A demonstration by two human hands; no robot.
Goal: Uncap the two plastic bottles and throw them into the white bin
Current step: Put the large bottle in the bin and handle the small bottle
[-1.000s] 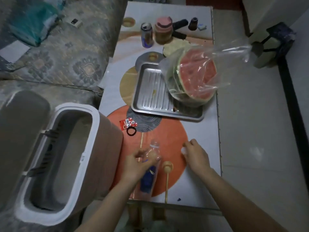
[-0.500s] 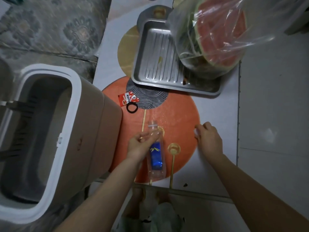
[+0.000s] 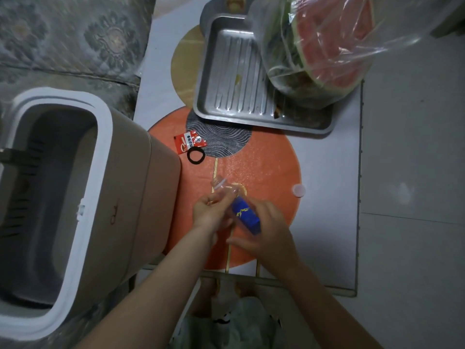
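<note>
A clear plastic bottle (image 3: pixel 245 212) with a blue label is held above the orange circle of the table, its open neck pointing up and left. My left hand (image 3: pixel 210 214) grips its upper part near the neck. My right hand (image 3: pixel 266 229) wraps around its lower part. A pale round cap (image 3: pixel 298 190) lies on the table to the right of the bottle, apart from both hands. The white bin (image 3: pixel 100 137) stands open at the left, against the table edge. Only one bottle is in view.
A metal tray (image 3: pixel 234 96) sits at the back of the table with a bagged watermelon half (image 3: pixel 324 46) resting on it. A red sachet (image 3: pixel 190 144) and a black hair tie (image 3: pixel 195 156) lie near the bin. Tiled floor lies to the right.
My right hand left the cap on the table and moved left onto the bottle. The bottle is tilted and now held by both hands. The view has shifted closer.
</note>
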